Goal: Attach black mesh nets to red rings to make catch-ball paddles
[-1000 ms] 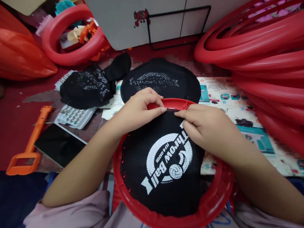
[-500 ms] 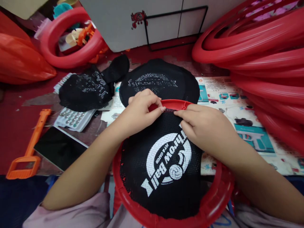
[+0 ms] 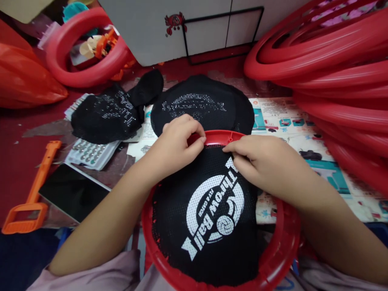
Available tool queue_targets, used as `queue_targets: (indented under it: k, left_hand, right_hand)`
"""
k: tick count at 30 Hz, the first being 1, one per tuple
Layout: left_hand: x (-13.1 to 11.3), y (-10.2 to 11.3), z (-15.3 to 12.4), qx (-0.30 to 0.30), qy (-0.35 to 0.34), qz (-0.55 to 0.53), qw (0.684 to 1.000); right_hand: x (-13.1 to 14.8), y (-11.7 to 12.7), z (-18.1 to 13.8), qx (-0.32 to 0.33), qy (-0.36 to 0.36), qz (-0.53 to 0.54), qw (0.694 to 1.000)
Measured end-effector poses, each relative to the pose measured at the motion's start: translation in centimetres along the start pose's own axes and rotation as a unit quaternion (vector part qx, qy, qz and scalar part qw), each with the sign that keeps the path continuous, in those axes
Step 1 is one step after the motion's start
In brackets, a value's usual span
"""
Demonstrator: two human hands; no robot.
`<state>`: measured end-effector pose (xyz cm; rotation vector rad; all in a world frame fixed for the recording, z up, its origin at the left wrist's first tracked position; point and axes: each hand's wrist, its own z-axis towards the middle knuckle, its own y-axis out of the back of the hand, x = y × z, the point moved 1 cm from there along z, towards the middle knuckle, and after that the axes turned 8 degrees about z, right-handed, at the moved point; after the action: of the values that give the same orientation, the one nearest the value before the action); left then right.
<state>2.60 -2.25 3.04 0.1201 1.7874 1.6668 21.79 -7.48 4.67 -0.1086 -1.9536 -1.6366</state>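
Note:
A red plastic ring (image 3: 281, 246) rests in my lap with a black mesh net (image 3: 194, 238) stretched over it, printed in white with "Throw Ball". My left hand (image 3: 177, 145) is closed, its fingers pinching the far rim of the ring and the net's edge. My right hand (image 3: 260, 163) is closed too, with fingertips pressing the net's edge against the rim just right of the left hand. Both hands meet at the top of the ring.
More black nets (image 3: 203, 103) and a crumpled one (image 3: 104, 117) lie ahead on printed paper sheets (image 3: 303, 121). A stack of red rings (image 3: 327, 64) fills the right. On the left are a phone (image 3: 71, 192), an orange tool (image 3: 32, 192), a blister tray (image 3: 89, 153) and another red ring (image 3: 85, 48).
My left fingers curled tighter over the far rim and the net's edge shifted slightly toward it. The right hand stayed in place.

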Motion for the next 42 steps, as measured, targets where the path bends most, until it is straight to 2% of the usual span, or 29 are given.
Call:
queue_targets:
  k: [2, 5, 7, 11, 15, 19, 23, 32, 35, 39, 42]
  left_hand:
    - [0.0, -0.1, 0.0, -0.03, -0.071, -0.031, 0.997]
    - [-0.2, -0.1, -0.1, 0.011, -0.119, -0.085, 0.989]
    - [-0.2, 0.1, 0.0, 0.04, -0.112, -0.094, 0.988]
    - [-0.2, 0.5, 0.0, 0.054, -0.069, -0.101, 0.991]
    - [-0.1, 0.2, 0.1, 0.039, -0.04, -0.117, 0.992]
    - [-0.1, -0.2, 0.2, 0.026, -0.042, -0.109, 0.993]
    - [0.0, -0.4, 0.2, 0.02, -0.045, -0.103, 0.993]
    - [0.0, -0.9, 0.4, 0.018, -0.031, -0.035, 0.999]
    - [0.0, -0.6, 0.2, 0.023, -0.043, -0.023, 0.999]
    - [0.4, 0.2, -0.1, 0.01, -0.031, -0.002, 0.999]
    - [0.7, 0.6, -0.1, -0.003, -0.005, 0.023, 1.0]
  right_hand:
    - [-0.3, 0.2, 0.0, -0.023, 0.02, 0.039, 0.999]
    - [-0.6, 0.3, 0.0, -0.038, 0.076, 0.048, 0.995]
    - [-0.6, 0.3, 0.0, -0.045, 0.104, 0.032, 0.993]
    - [-0.4, -0.3, 0.2, -0.052, 0.124, 0.012, 0.991]
    - [-0.5, -1.0, 0.3, -0.078, 0.15, -0.002, 0.986]
    - [-0.8, -1.4, 0.4, -0.115, 0.176, -0.009, 0.978]
    - [-0.9, -1.4, 0.5, -0.125, 0.177, -0.01, 0.976]
    - [-0.7, -1.3, 0.8, -0.052, 0.09, -0.049, 0.993]
    - [-0.3, -0.6, 0.3, -0.011, 0.08, -0.076, 0.994]
    - [0.1, 0.0, -0.6, 0.079, 0.075, -0.1, 0.989]
    - [0.1, -0.2, -0.9, 0.1, 0.099, -0.091, 0.986]
